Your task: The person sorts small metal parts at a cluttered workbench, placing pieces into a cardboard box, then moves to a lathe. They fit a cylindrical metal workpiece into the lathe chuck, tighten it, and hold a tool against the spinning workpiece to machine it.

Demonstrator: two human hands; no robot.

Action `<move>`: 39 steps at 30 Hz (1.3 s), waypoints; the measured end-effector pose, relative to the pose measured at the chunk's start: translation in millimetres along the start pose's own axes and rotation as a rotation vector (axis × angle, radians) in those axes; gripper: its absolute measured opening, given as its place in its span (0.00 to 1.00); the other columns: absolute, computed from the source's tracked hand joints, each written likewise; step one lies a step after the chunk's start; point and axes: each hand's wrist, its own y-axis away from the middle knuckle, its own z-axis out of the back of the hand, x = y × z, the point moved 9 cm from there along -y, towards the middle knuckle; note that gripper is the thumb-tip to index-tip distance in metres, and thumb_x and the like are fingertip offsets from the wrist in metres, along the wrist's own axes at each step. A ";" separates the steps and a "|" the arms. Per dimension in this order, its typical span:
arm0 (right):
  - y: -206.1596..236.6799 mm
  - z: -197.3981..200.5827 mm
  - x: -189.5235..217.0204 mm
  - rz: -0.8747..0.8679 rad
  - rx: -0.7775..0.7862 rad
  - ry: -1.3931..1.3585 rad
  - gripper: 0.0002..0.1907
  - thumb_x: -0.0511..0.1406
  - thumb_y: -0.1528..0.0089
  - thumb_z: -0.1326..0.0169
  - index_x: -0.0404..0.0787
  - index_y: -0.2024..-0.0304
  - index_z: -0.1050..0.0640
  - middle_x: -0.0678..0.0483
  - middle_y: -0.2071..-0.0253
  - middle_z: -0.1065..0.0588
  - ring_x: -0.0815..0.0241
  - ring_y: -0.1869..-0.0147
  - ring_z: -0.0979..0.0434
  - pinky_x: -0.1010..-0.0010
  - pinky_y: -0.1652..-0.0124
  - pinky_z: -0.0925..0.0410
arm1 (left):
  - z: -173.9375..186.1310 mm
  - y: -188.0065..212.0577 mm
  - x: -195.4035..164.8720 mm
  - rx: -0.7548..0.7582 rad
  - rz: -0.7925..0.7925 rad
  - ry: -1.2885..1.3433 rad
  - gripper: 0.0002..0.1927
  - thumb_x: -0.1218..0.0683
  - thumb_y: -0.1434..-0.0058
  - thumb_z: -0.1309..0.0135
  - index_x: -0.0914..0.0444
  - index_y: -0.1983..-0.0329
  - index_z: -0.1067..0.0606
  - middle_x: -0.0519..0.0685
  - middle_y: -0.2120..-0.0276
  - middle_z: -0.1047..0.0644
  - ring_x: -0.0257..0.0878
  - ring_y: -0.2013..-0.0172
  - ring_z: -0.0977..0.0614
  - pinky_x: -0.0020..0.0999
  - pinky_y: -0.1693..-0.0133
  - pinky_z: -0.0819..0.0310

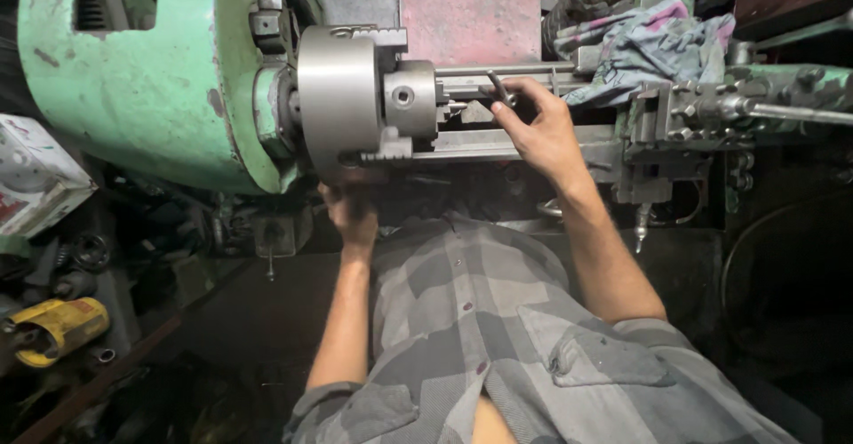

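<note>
Lathe chuck: steel, round, mounted on the green headstock.
Left hand: beneath the chuck's lower edge, touching it; grip hidden, cannot tell whether closed.
Right hand: just right of the chuck, fingertips pinched closed on a thin dark rod.
Crumpled rag: lying on the carriage, behind the right hand.

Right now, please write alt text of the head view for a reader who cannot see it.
A person stands at a green lathe, left hand under the steel chuck, right hand holding a thin dark tool beside the workpiece. A rag lies on the carriage.
</note>
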 end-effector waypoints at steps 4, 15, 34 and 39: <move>-2.0 -5.9 -2.6 -0.048 0.048 -0.054 0.12 0.30 0.33 0.40 0.34 0.47 0.22 0.57 0.57 0.22 0.71 0.53 0.26 0.77 0.52 0.31 | 23.7 16.7 12.3 -0.095 0.297 0.103 0.12 0.67 0.37 0.46 0.66 0.52 0.30 0.61 0.43 0.29 0.48 0.54 0.22 0.36 0.53 0.24; -20.7 2.1 24.3 0.079 -0.058 0.036 0.11 0.29 0.31 0.41 0.34 0.47 0.23 0.56 0.57 0.22 0.67 0.52 0.24 0.75 0.52 0.31 | 123.1 -38.5 -1.4 0.396 0.158 -0.888 0.45 0.42 0.49 0.30 0.72 0.36 0.33 0.70 0.41 0.27 0.66 0.41 0.26 0.59 0.40 0.33; -9.2 -2.4 5.4 -0.012 -0.007 -0.079 0.13 0.28 0.32 0.40 0.34 0.46 0.23 0.56 0.56 0.21 0.70 0.53 0.24 0.76 0.53 0.29 | 156.2 20.4 69.5 0.393 0.658 -0.814 0.59 0.36 0.56 0.31 0.69 0.27 0.38 0.69 0.39 0.30 0.67 0.40 0.29 0.61 0.38 0.35; -1.5 4.3 -14.1 -0.181 -0.023 -0.156 0.11 0.30 0.32 0.42 0.37 0.46 0.22 0.59 0.63 0.23 0.73 0.62 0.27 0.79 0.61 0.33 | 133.5 -30.1 -12.8 0.275 0.138 -1.011 0.44 0.37 0.46 0.33 0.68 0.35 0.30 0.70 0.43 0.29 0.69 0.41 0.30 0.64 0.42 0.36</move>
